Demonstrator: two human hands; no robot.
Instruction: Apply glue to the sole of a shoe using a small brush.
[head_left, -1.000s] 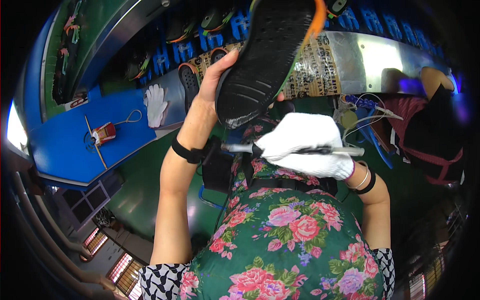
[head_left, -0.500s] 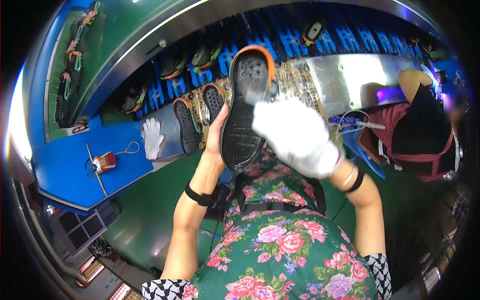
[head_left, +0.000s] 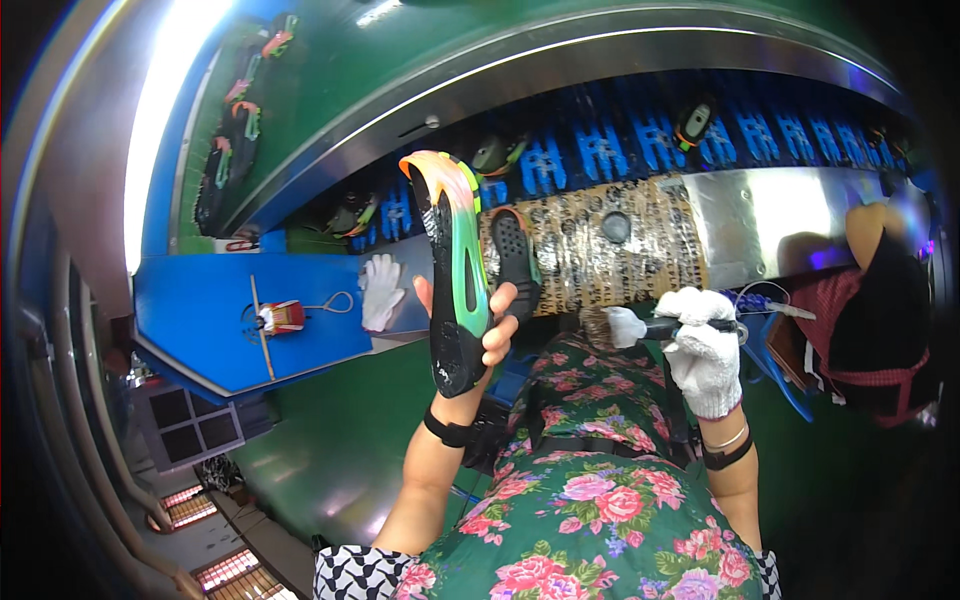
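A long conveyor rack [head_left: 640, 150] of blue holders curves beyond both sets of fingers, carrying other shoes. The bare left hand [head_left: 480, 330] grips a bright multicoloured shoe [head_left: 455, 270] upright, fingers wrapped round its heel end, side turned toward the face, likely for inspection. The gloved right hand [head_left: 705, 350] is closed round a dark-handled brush [head_left: 650, 327], its tip pointing toward the shoe.

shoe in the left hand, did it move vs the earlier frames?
Yes. The shoe has turned: its black sole faced the camera before, now it shows side-on. Against the taped panel it sits further left, still held in the left hand.
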